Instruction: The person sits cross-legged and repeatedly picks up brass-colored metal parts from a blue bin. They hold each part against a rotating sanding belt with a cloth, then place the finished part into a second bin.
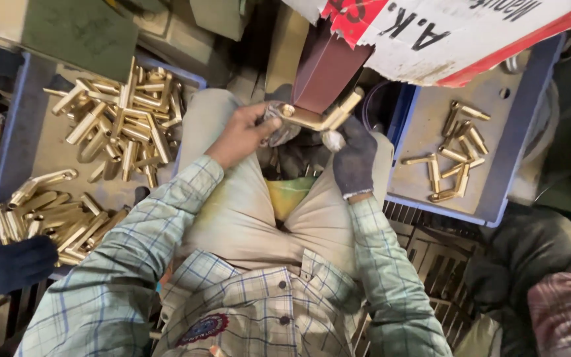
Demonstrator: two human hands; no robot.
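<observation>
— checked shirt (259, 311) closest to the lens, sleeves running out over pale trousers (246, 218). further out, left hand (242, 135), bare, closed round one end of an angled brass piece (315, 118) with a scrap of grey cloth. right hand (353, 158), in a dark glove, clamped on the other leg near the bend.

— and where is the piece held?

— above the lap, pressed up against a reddish-brown belt (325, 66) dropping from above. touching or just shy of it: cannot tell.

— how would it handle?

— likely solid metal, so stiff and heavy for its size, nothing fragile. smooth and shiny, so probably slippery; hence cloth and glove, perhaps for heat too. best taken at both ends, as here, keeping fingers off the middle by the belt.

— around it?

— blue tray (14, 119) on the left with a big heap of brass pieces (123, 122) and a second pile (47, 221) nearer. another blue tray (503, 178) on the right with only a few pieces (454, 158).

— hidden?

— top of the belt and its machine cut off by a white and red printed board (457, 33). dark gloved shape (8, 264) at the left edge, owner out of view. clutter between the knees too dim to name. lower right corner just folds of cloth.
</observation>
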